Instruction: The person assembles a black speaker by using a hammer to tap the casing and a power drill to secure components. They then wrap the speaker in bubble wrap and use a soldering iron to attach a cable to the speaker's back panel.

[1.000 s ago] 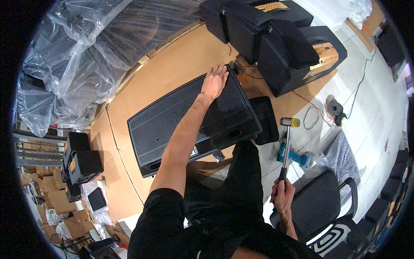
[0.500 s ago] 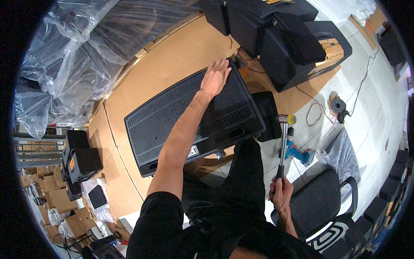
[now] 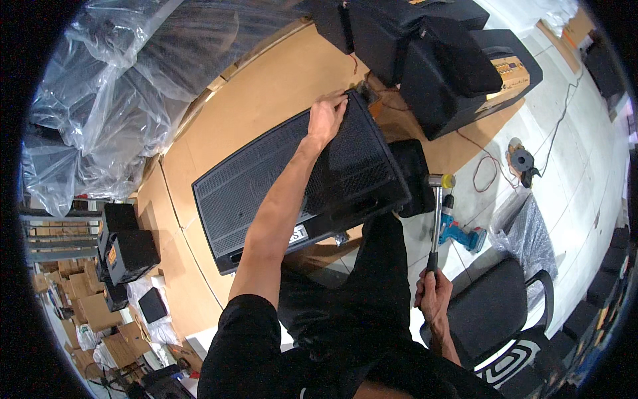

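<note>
Our left hand (image 3: pixel 325 121) bends its fingers at the far edge of the black speaker (image 3: pixel 332 193) lying before us; whether they grip, we cannot tell. Our right hand (image 3: pixel 434 292) wraps its fingers round the mallet (image 3: pixel 436 219), best held clear of the grille (image 3: pixel 252 186).

speaker (image 3: pixel 246 183): black, fine mesh pattern | mallet (image 3: pixel 436 226): silver, black, yellow | drill (image 3: pixel 460 234): teal and black | control panel (image 3: pixel 510 74): gold | cardboard (image 3: pixel 249 113): tan | chair (image 3: pixel 488 306): black | floor (image 3: pixel 565 186): white
</note>
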### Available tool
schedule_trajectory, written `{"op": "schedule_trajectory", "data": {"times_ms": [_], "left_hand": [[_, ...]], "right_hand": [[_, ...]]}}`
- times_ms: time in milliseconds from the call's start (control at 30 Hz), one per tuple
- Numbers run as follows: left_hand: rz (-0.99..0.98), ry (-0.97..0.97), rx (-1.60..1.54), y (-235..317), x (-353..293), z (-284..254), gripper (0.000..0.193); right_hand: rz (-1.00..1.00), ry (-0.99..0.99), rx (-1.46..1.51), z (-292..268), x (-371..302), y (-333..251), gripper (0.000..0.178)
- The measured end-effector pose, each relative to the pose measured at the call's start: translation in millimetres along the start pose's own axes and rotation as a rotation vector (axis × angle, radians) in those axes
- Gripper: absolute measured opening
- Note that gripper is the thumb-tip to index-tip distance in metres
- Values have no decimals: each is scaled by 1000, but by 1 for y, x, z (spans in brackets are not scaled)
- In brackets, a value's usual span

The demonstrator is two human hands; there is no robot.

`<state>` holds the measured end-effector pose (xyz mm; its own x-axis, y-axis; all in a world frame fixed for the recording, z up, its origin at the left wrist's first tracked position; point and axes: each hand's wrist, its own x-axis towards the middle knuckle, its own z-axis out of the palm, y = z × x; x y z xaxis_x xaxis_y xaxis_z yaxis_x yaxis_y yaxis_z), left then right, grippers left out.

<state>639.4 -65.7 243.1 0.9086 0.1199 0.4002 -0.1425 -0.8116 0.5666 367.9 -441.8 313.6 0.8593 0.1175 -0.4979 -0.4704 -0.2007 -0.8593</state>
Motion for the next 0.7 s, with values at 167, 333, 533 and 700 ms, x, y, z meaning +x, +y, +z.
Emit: {"op": "schedule_trajectory", "data": {"times_ms": [167, 333, 533, 700], "left_hand": [[-77, 16, -10, 15, 9, -6, 23], [-297, 104, -121, 29, 6, -6, 25], [-83, 48, -20, 27, 6, 1, 21], [-100, 11, -4, 18, 12, 3, 18]], "right_hand": [[34, 16, 43, -4, 0, 0, 37], [67, 41, 71, -8, 0, -5, 36], [23, 43, 51, -11, 4, -2, 38], [31, 35, 51, -9, 3, 4, 39]]}}
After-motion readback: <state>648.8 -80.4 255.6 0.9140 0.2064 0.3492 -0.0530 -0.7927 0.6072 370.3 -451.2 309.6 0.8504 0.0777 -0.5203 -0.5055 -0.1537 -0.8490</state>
